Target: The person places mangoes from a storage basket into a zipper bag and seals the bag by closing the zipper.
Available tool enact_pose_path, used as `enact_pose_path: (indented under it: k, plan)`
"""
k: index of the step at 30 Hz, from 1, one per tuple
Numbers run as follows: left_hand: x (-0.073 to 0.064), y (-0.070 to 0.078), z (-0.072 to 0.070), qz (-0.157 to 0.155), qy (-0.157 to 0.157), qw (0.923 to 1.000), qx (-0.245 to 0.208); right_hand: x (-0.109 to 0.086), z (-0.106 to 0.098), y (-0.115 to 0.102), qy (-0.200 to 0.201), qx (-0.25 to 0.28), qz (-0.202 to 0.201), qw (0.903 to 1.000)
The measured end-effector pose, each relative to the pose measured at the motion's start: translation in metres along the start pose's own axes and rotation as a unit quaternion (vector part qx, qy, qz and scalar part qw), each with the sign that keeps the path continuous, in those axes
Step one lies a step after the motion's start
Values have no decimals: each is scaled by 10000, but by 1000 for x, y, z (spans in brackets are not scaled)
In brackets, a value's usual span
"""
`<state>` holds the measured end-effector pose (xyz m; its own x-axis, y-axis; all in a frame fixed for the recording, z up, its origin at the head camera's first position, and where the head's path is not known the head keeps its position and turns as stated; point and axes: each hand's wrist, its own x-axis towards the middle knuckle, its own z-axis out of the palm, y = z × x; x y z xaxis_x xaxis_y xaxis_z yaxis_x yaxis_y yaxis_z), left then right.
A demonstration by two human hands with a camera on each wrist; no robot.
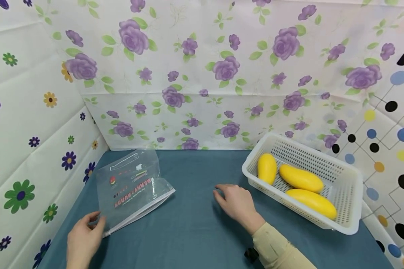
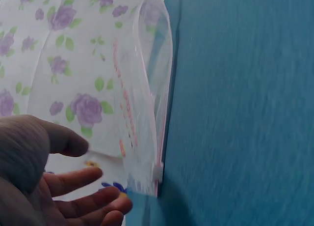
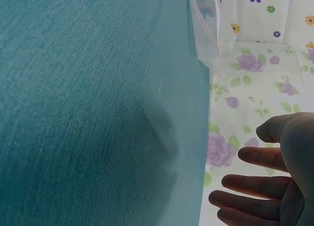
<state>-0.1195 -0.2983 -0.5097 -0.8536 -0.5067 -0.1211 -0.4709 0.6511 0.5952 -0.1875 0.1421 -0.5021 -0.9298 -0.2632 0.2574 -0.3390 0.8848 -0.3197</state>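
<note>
At the frame's lower left, the left hand (image 1: 85,236) is held beside a clear bag (image 1: 131,192), fingers apart; right of centre, the right hand (image 1: 237,203) is held loosely spread.

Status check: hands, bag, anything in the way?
Left hand empty, near clear bag. Right hand empty, near basket. Bag on table, mouth gaping. Nothing visible blocking it.

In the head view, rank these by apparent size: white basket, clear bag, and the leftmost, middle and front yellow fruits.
1. White basket
2. Clear bag
3. Middle yellow fruit and front yellow fruit: too alike to rank
4. Leftmost yellow fruit
</note>
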Motion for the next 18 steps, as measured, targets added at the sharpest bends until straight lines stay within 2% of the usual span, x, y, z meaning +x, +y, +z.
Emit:
enact_pose_path:
  k: [5, 11, 18]
  plan:
    - [2, -10, 0, -233, -118, 9985, 483, 0, -1, 1, 17, -26, -41, 10000]
    - [3, -15, 1, -347, -333, 9923, 1143, -1, -2, 0, 100, -40, -74, 9999]
    - [3, -18, 0, -107, -716, 9881, 1355, -2, -4, 0, 115, -78, -83, 9999]
